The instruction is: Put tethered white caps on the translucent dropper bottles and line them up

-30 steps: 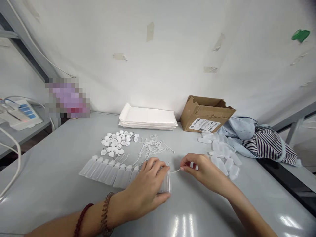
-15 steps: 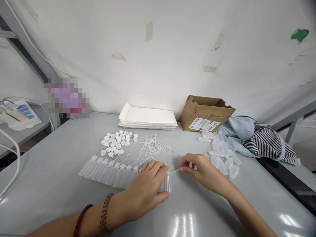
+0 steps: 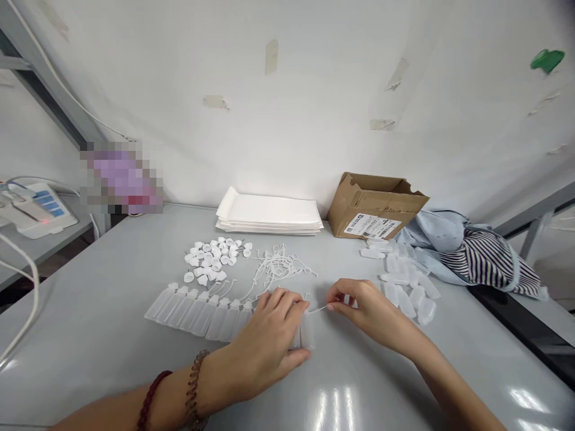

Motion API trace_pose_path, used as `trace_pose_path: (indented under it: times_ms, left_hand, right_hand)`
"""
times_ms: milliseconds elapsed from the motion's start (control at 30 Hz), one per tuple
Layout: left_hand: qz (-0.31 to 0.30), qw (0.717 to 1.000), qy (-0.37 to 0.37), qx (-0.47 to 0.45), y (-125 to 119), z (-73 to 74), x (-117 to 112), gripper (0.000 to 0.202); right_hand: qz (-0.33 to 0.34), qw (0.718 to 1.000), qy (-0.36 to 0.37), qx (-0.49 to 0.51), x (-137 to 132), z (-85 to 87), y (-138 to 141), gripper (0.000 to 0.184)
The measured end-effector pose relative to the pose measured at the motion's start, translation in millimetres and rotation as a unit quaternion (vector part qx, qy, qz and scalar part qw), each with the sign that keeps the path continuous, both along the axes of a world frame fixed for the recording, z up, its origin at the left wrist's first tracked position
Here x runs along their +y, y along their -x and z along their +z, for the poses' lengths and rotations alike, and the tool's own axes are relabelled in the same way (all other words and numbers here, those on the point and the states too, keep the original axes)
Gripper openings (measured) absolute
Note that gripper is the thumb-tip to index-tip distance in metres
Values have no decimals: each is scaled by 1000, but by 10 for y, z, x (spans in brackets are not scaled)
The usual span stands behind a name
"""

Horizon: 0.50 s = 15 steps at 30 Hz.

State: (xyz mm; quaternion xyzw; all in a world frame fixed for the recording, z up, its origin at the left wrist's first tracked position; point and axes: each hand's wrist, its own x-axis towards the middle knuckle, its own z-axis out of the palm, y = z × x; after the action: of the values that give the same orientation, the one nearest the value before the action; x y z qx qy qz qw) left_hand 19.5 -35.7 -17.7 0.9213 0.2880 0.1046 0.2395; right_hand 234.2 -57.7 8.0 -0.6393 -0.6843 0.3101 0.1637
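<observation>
My left hand (image 3: pixel 268 340) lies curled over a small translucent plastic bottle (image 3: pixel 306 330) at the right end of a row of like bottles (image 3: pixel 197 304) laid side by side on the grey table (image 3: pixel 103 335). My right hand (image 3: pixel 366 308) pinches the end of a thin white plastic strap (image 3: pixel 317 309) that runs to the bottle's neck. A loose heap of such straps (image 3: pixel 278 267) lies just beyond my hands, and a pile of small white caps (image 3: pixel 213 257) is left of it.
More loose bottles (image 3: pixel 406 286) lie to the right, beside a crumpled blue and striped cloth (image 3: pixel 471 254). An open cardboard box (image 3: pixel 375 206) and a stack of white padded envelopes (image 3: pixel 269 214) stand against the white wall. A white device (image 3: pixel 31 206) sits on the left bench.
Both hands stay in nearly the same place. The bottle under my left hand has shifted slightly, now showing a little further right of my fingers.
</observation>
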Motion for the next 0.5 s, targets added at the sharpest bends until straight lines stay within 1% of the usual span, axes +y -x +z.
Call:
trace_pose_path:
  times_ms: [133, 333, 500]
  left_hand:
    - [1, 1000, -6, -1, -8, 10, -14, 44]
    - [2, 1000, -8, -14, -2, -19, -31, 38]
    - [-11, 1000, -12, -11, 1, 25, -36, 47]
  right_hand:
    - [0, 1000, 2, -1, -5, -8, -11, 11]
    - [13, 1000, 0, -1, 18, -50, 0, 11]
    - [31, 999, -9, -1, 13, -58, 9, 13]
